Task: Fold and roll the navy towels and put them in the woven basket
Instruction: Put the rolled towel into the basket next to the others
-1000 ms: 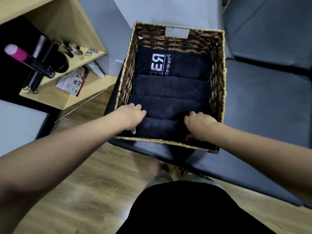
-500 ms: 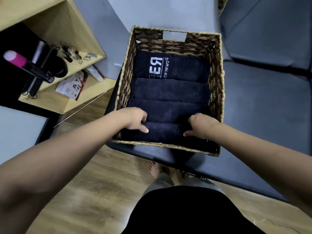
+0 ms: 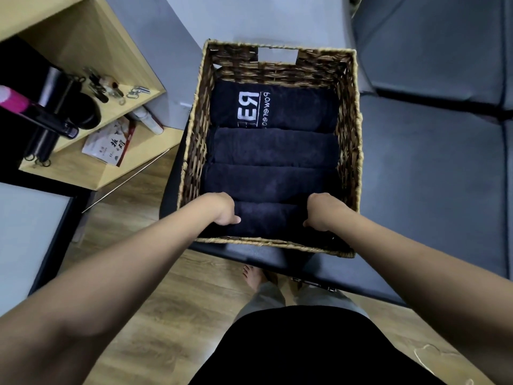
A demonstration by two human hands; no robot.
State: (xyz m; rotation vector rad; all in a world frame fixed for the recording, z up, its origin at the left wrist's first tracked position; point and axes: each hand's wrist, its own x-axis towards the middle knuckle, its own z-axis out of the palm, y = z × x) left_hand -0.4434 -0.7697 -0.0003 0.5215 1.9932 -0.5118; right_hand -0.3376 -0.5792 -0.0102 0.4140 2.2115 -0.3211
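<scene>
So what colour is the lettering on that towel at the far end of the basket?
White, on the navy far towel in the woven basket; the head view shows it clearly.

basket: the brown square woven basket (image 3: 347, 112) is rough, plaited straw-like stuff
towels: four dark navy rolled towels (image 3: 274, 148) inside the basket are soft, fuzzy, matt cloth
floor: the light wooden floor (image 3: 172, 309) under the basket looks smooth
</scene>
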